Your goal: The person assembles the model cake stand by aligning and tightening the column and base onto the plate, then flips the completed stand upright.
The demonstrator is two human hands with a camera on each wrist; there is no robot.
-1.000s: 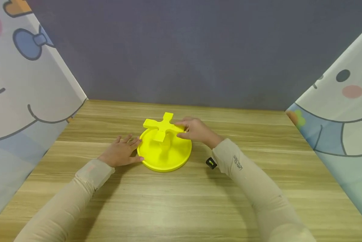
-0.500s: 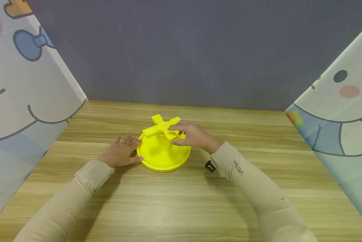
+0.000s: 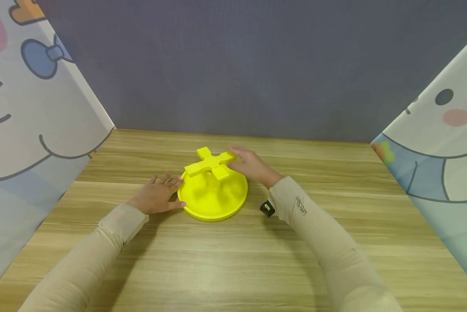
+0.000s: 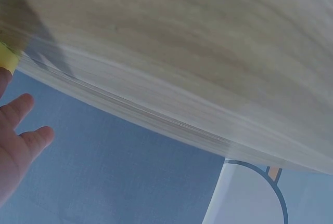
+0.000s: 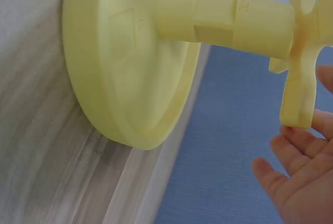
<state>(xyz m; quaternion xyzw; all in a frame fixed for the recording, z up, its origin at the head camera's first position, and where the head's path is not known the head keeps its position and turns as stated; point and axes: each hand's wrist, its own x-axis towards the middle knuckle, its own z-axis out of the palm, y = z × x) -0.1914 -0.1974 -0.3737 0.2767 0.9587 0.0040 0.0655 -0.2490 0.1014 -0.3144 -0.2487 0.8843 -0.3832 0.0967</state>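
A yellow round dish-shaped base point(image 3: 211, 218) sits on the wooden table. From its middle rises a thick post point(image 5: 223, 18), topped by a flat yellow cross point(image 3: 211, 161). My left hand point(image 3: 155, 196) lies at the base's left side with spread fingers touching the rim; part of it shows at the left edge of the left wrist view. At the right end of the cross is my right hand point(image 3: 250, 167), slightly blurred. In the right wrist view its loosely bent fingers point(image 5: 291, 154) come right up to the tip of one arm of the cross.
A small black object point(image 3: 267, 208) shows by the right wrist, at the sleeve. Behind the table stands a dark grey-blue panel point(image 3: 233, 69). Panels with cartoon prints, left point(image 3: 65, 121) and right point(image 3: 452, 143), flank the table point(image 3: 202, 268).
The cross has turned counterclockwise seen from above. My right hand reached in over the cross, then drew back to its right end. The left hand has stayed at the rim.
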